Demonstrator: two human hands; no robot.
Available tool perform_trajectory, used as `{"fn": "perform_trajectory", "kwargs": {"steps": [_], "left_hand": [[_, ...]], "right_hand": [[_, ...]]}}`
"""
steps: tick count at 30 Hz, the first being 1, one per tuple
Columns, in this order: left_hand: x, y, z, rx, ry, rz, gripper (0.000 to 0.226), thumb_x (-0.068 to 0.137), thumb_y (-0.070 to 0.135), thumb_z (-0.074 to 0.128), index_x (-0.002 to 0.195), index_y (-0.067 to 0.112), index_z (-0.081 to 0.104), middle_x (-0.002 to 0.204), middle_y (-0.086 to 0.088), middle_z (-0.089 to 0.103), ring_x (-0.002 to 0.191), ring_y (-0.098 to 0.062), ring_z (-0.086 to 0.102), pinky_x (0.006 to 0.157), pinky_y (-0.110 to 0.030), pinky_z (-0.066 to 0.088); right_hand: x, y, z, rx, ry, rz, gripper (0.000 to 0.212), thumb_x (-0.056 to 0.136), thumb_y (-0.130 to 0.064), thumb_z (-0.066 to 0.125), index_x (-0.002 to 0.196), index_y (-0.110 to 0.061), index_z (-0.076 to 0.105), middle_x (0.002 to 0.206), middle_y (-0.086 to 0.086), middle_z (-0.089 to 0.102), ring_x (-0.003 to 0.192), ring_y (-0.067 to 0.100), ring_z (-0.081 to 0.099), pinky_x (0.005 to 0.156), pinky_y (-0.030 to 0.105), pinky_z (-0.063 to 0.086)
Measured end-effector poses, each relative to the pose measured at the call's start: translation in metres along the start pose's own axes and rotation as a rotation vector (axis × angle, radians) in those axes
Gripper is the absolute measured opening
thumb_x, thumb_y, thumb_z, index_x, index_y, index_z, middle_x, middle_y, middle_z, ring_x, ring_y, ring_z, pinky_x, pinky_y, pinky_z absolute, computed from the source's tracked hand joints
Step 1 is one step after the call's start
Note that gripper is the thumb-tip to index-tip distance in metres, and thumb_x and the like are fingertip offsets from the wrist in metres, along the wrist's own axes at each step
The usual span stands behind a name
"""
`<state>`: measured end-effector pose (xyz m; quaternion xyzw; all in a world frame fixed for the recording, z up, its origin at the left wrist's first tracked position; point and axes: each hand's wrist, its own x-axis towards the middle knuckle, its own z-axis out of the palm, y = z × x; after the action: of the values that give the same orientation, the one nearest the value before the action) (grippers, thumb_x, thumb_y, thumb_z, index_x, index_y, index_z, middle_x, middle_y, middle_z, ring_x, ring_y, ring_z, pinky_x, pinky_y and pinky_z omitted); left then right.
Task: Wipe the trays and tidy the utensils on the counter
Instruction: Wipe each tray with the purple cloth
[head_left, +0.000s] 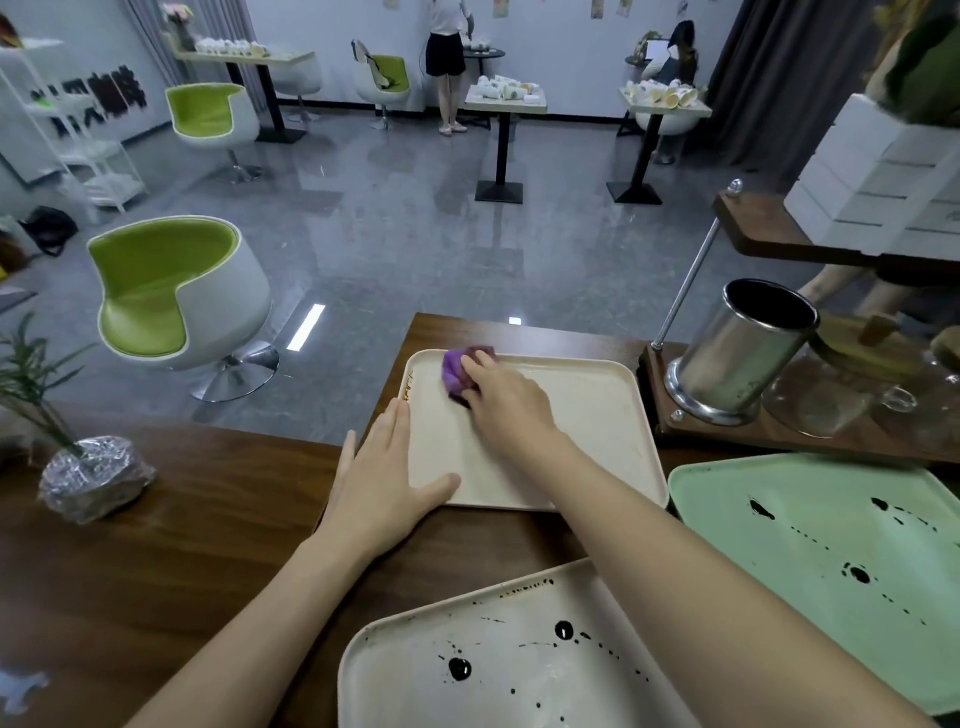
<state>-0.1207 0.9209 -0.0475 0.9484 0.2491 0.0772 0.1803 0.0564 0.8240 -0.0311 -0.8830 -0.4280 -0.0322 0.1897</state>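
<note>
Purple cloth (460, 371) sat bunched under my right hand (501, 400), at the far left corner of the beige tray (587, 415). My right fingers were curled over the cloth, gripping it and pressing it down on the tray surface. Fingertips were mostly hidden in the cloth, so I couldn't tell the exact pinch.

My left hand (384, 478) lay flat at the tray's left rim, fingers straight and pressed together, thumb spread out across the tray's near left corner. It held nothing.

The tray lay flat on the wooden counter (182, 545), with brown specks (409, 387) along its left rim, just beside the cloth.

A second beige tray (467, 675) lay nearest me, spotted with black blots. A green tray (831, 519) lay to the right, also with black blots, its corner just beside the first tray's near right corner.

A metal canister (737, 353) stood tilted-looking on a wooden base right of the tray, a glass mug (841, 410) beside it. Contents of the canister not visible.

A foil-wrapped plant pot (93, 478) stood at the counter's left end, well apart from the trays.
</note>
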Motion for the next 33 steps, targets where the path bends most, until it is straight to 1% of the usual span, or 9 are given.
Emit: {"fn": "perform_trajectory", "kwargs": {"steps": [4, 9, 14, 17, 21, 23, 25, 28, 33], "left_hand": [[-0.001, 0.000, -0.001, 0.023, -0.010, -0.007, 0.105, 0.090, 0.074, 0.044, 0.164, 0.020, -0.007, 0.172, 0.004, -0.001, 0.158, -0.011, 0.007, 0.129, -0.047, 0.000], [-0.001, 0.000, -0.001, 0.034, -0.013, -0.010, 0.104, 0.091, 0.075, 0.042, 0.164, 0.020, -0.007, 0.173, 0.003, -0.001, 0.158, -0.012, 0.007, 0.129, -0.048, 0.002], [-0.002, 0.003, -0.002, 0.036, -0.006, -0.002, 0.104, 0.090, 0.076, 0.043, 0.163, 0.020, -0.007, 0.173, 0.003, -0.001, 0.158, -0.013, 0.007, 0.128, -0.048, 0.000], [-0.002, 0.003, -0.002, 0.029, -0.002, 0.006, 0.105, 0.090, 0.076, 0.044, 0.164, 0.020, -0.006, 0.172, 0.004, -0.003, 0.158, -0.012, 0.006, 0.128, -0.049, -0.001], [-0.001, 0.002, 0.000, 0.006, 0.012, 0.015, 0.106, 0.088, 0.076, 0.045, 0.164, 0.023, -0.006, 0.172, 0.004, -0.003, 0.158, -0.012, 0.008, 0.128, -0.049, 0.000], [-0.001, 0.001, 0.000, -0.016, 0.010, 0.025, 0.107, 0.086, 0.075, 0.046, 0.164, 0.023, -0.007, 0.173, 0.004, -0.002, 0.157, -0.010, 0.007, 0.128, -0.049, 0.000], [-0.002, 0.000, 0.001, -0.045, 0.024, 0.032, 0.109, 0.084, 0.076, 0.047, 0.164, 0.024, -0.006, 0.173, 0.006, 0.001, 0.157, -0.006, 0.005, 0.128, -0.047, 0.000], [-0.003, 0.004, -0.002, -0.102, 0.059, 0.030, 0.110, 0.082, 0.083, 0.047, 0.164, 0.028, -0.003, 0.172, 0.011, 0.006, 0.156, -0.003, 0.009, 0.128, -0.046, 0.002], [-0.005, 0.005, -0.008, -0.142, 0.020, 0.008, 0.120, 0.077, 0.082, 0.051, 0.163, 0.025, -0.009, 0.173, 0.004, 0.000, 0.157, -0.005, 0.004, 0.128, -0.044, 0.001]], "right_hand": [[-0.022, 0.044, -0.022, -0.058, 0.030, 0.142, 0.016, 0.100, -0.028, 0.046, 0.115, -0.023, 0.050, 0.130, -0.002, 0.052, 0.104, 0.033, 0.059, 0.068, 0.038, 0.042], [-0.045, 0.085, -0.042, -0.179, 0.091, 0.369, 0.022, 0.102, -0.030, 0.046, 0.118, -0.016, 0.051, 0.127, 0.003, 0.052, 0.116, 0.032, 0.054, 0.078, 0.043, 0.045], [-0.045, 0.087, -0.038, -0.172, 0.137, 0.403, 0.025, 0.102, -0.028, 0.047, 0.120, -0.013, 0.054, 0.126, 0.005, 0.054, 0.116, 0.032, 0.054, 0.075, 0.040, 0.043], [-0.037, 0.079, -0.030, -0.174, 0.169, 0.441, 0.027, 0.100, -0.026, 0.050, 0.122, -0.012, 0.056, 0.124, 0.007, 0.057, 0.117, 0.032, 0.053, 0.080, 0.040, 0.044], [-0.020, 0.040, -0.015, -0.071, 0.146, 0.346, 0.029, 0.099, -0.025, 0.051, 0.126, -0.016, 0.052, 0.129, 0.005, 0.052, 0.112, 0.032, 0.055, 0.070, 0.035, 0.034], [-0.009, 0.009, -0.003, -0.021, 0.089, 0.231, 0.027, 0.098, -0.024, 0.051, 0.124, -0.019, 0.052, 0.133, 0.002, 0.050, 0.114, 0.031, 0.053, 0.071, 0.036, 0.038], [0.001, -0.020, 0.008, 0.033, 0.016, 0.113, 0.029, 0.098, -0.025, 0.051, 0.127, -0.021, 0.053, 0.138, -0.002, 0.050, 0.120, 0.029, 0.051, 0.078, 0.037, 0.044], [0.008, -0.044, 0.011, 0.083, -0.079, -0.006, 0.032, 0.099, -0.026, 0.052, 0.131, -0.024, 0.056, 0.143, -0.005, 0.051, 0.126, 0.024, 0.049, 0.086, 0.035, 0.046], [-0.018, -0.036, -0.009, 0.153, -0.179, -0.093, 0.047, 0.097, -0.025, 0.057, 0.144, -0.030, 0.054, 0.152, -0.005, 0.050, 0.132, 0.027, 0.051, 0.101, 0.037, 0.043]]}}
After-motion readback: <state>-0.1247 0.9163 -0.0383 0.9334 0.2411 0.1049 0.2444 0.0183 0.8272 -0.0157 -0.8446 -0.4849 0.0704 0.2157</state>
